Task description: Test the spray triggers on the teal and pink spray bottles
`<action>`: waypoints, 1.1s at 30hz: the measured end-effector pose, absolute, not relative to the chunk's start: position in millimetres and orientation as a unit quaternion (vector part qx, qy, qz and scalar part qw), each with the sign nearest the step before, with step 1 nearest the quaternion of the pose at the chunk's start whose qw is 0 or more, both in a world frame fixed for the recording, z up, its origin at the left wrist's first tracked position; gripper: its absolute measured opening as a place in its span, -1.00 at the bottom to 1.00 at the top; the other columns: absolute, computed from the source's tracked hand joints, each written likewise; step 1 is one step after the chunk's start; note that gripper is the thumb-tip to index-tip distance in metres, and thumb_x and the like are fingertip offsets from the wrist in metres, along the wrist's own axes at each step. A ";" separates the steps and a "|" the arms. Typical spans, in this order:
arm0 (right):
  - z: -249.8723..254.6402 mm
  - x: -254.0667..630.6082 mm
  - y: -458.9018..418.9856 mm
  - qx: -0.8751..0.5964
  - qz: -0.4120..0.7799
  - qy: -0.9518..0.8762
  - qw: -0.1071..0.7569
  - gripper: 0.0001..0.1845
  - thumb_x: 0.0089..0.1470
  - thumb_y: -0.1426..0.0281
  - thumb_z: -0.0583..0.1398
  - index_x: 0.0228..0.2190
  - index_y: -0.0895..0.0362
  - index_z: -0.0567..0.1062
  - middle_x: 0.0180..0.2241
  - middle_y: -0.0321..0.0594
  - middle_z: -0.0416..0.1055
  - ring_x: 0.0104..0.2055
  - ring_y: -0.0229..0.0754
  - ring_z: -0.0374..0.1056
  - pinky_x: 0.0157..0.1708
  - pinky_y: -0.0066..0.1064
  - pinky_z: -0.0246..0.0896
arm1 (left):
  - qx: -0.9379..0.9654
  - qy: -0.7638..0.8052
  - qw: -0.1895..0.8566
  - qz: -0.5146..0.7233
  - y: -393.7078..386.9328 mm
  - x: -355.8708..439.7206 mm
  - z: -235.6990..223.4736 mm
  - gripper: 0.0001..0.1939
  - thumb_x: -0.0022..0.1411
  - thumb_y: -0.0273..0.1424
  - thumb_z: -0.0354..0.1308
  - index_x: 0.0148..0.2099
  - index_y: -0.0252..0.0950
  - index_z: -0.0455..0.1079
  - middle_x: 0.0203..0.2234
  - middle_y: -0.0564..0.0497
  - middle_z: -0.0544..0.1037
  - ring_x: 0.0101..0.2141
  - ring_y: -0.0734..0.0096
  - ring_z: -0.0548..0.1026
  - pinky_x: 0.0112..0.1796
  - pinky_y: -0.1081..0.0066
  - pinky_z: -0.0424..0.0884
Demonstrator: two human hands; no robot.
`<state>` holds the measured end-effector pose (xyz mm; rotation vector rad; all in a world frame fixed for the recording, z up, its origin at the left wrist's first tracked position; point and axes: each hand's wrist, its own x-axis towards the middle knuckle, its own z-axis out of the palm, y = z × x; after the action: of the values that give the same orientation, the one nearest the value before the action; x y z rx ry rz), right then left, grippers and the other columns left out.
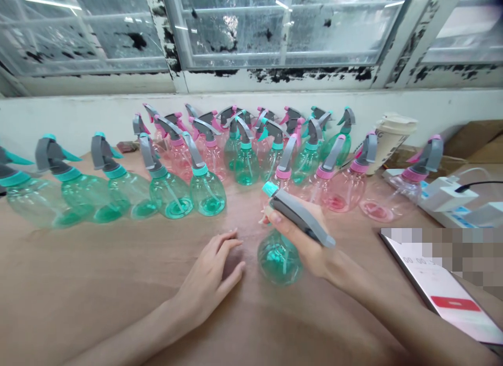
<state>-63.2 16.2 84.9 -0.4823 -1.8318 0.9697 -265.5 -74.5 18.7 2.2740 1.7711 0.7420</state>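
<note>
My right hand (304, 235) is wrapped round the neck of a green spray bottle (280, 258) with a grey and teal trigger head. The bottle is at the middle of the table, and my fingers partly hide its neck and trigger. To its left, my left hand (214, 271) lies on the table with fingers stretched and slightly bent, holding nothing. A green spray bottle (208, 193) stands beyond my left hand, in a row of several others. Just past my right hand are pink spray bottles (342, 187).
More green and pink spray bottles (245, 164) stand in rows near the wall. At right are a white paper cup (391, 140) with a lid, a power strip (448, 203) with plugs, and a phone (440, 292) showing a timer. Windows line the back.
</note>
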 end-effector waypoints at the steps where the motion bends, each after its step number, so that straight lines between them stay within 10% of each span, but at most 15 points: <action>1: 85.2 -63.4 17.1 -0.194 0.399 -0.753 0.486 -0.82 0.22 0.30 0.14 -0.37 0.09 0.47 -0.40 -0.30 0.41 -0.34 -0.21 0.40 -0.35 -0.36 0.28 | 0.762 0.592 0.081 0.249 -74.4 -265.9 18.6 -0.74 0.37 -0.33 0.03 0.08 -0.18 0.26 0.14 -0.11 0.34 0.12 0.10 0.35 0.08 0.04 0.34; 13: 80.7 -65.2 22.4 -0.201 0.436 -0.754 0.448 -0.69 0.15 0.44 0.15 -0.06 0.03 0.51 -0.49 -0.36 0.44 -0.51 -0.24 0.32 -0.33 -0.30 0.35 | 0.775 0.595 0.062 0.204 -77.4 -266.9 13.5 -0.58 0.40 -0.26 0.01 0.26 -0.17 0.16 0.26 -0.15 0.23 0.23 0.05 0.24 0.15 -0.01 0.27; 26: 88.0 -65.0 18.3 -0.186 0.393 -0.779 0.453 -0.89 0.10 0.43 0.22 -0.46 0.10 0.41 -0.54 -0.42 0.29 -0.53 -0.37 0.20 -0.51 -0.50 0.16 | 0.790 0.583 0.032 0.186 -77.8 -266.3 13.1 -0.53 0.41 -0.23 0.00 0.30 -0.18 0.11 0.27 -0.14 0.24 0.25 0.07 0.21 0.19 0.00 0.18; 33: 90.8 -65.9 15.3 -0.166 0.473 -0.755 0.424 -0.89 0.14 0.35 0.20 -0.25 0.07 0.46 -0.49 -0.36 0.36 -0.48 -0.27 0.33 -0.43 -0.40 0.31 | 0.794 0.581 0.038 0.176 -77.6 -266.3 14.2 -0.53 0.41 -0.26 0.01 0.30 -0.18 0.07 0.27 -0.18 0.23 0.25 0.04 0.20 0.19 -0.05 0.18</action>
<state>-65.9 15.3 90.8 -0.4149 -1.8877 1.1821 -266.3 -77.6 14.2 2.4345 1.7835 0.5389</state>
